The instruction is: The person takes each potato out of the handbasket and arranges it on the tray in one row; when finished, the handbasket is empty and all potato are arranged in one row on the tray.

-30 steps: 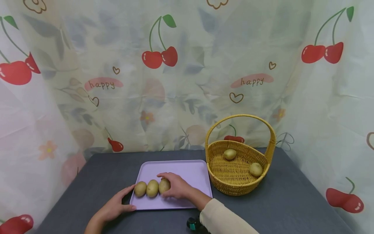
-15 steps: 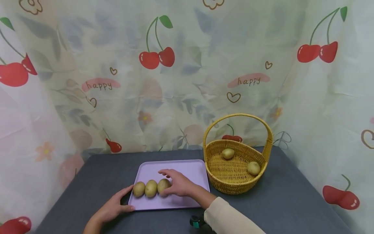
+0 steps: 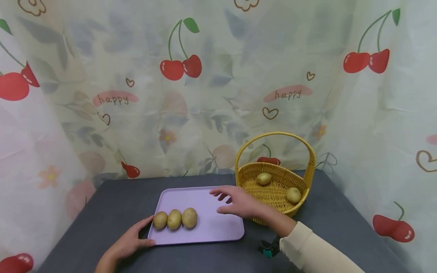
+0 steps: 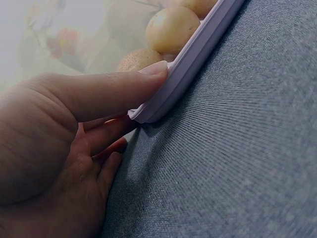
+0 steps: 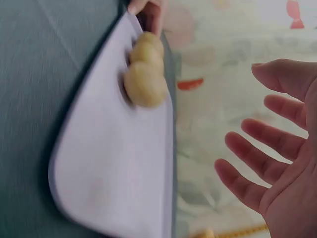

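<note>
Three potatoes sit in a row on the left part of a lilac tray (image 3: 220,231): a left one (image 3: 160,220), a middle one (image 3: 174,219) and a right one (image 3: 189,218). My left hand (image 3: 128,240) rests at the tray's near left corner, thumb and fingers spread around it; in the left wrist view the straight thumb (image 4: 119,91) touches the rim. Over the tray's right side hovers my right hand (image 3: 239,203), fingers apart, holding nothing. It stands clear of the potatoes and overlaps the front of the wicker basket in the head view.
The yellow wicker basket (image 3: 249,189) with a tall handle stands right of the tray. Inside lie a back potato (image 3: 264,178) and a right-hand potato (image 3: 293,195). Dark grey cloth (image 3: 129,197) covers the table. A cherry-patterned curtain (image 3: 218,125) hangs behind and at both sides.
My right hand has let go of the right potato and moved right and slightly back, away from the row. The left hand keeps its place at the tray corner. The head view shifts slightly.
</note>
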Demonstrator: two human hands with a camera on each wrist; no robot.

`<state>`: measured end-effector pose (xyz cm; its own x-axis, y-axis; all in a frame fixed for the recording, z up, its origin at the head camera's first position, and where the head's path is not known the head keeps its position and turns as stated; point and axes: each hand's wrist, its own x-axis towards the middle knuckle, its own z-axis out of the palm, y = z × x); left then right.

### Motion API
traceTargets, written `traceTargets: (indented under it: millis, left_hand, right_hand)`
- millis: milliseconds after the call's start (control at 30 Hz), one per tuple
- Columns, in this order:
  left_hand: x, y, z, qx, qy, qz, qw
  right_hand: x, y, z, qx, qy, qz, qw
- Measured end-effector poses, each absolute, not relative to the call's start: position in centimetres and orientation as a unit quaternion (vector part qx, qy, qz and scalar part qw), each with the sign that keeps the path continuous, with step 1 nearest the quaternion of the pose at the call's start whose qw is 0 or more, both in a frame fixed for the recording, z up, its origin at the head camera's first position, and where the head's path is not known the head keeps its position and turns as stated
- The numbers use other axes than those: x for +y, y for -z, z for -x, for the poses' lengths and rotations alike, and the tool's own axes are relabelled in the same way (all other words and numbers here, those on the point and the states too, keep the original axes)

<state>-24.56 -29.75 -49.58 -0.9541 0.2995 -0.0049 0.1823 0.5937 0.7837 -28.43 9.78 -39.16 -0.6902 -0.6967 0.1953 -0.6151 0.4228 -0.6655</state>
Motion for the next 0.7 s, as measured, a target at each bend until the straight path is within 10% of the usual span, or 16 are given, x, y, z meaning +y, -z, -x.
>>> traceTargets:
  millis: [700]
  left_hand:
    - [-30.1, 50.0, 24.9, 0.885, -0.439, -0.140, 0.071]
  right_hand:
    - [21.7, 36.6, 33.4, 0.914, 0.253, 0.301, 0.096]
